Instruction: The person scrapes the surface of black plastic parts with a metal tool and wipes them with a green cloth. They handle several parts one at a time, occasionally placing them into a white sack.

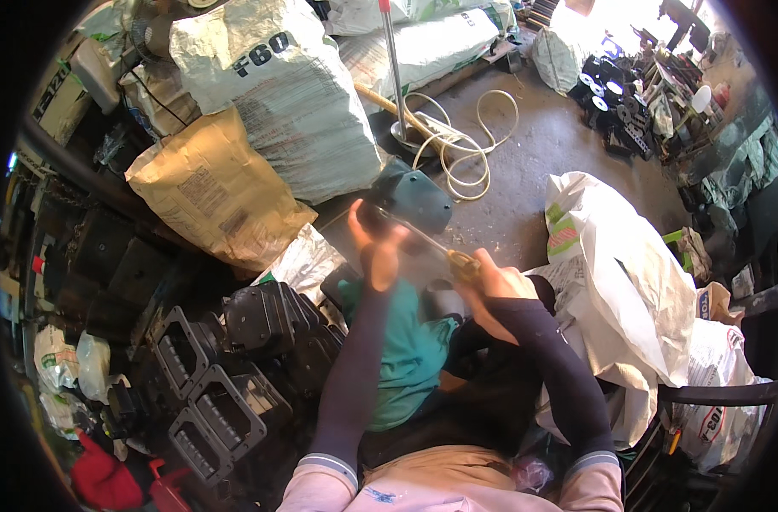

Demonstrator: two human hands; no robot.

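My left hand grips a black moulded plastic part with small holes in its face, held out in front of me. My right hand is closed round the yellowish handle of a slim tool. The tool's thin, pale shaft points up and left toward the part and my left hand; motion blur hides whether its tip touches. A green cloth lies across my lap, below both hands.
Black plastic housings are stacked at the left. Large white sacks and a brown paper sack stand ahead. A white sack is close by my right arm. A pale cable lies coiled on the floor, with black parts farther right.
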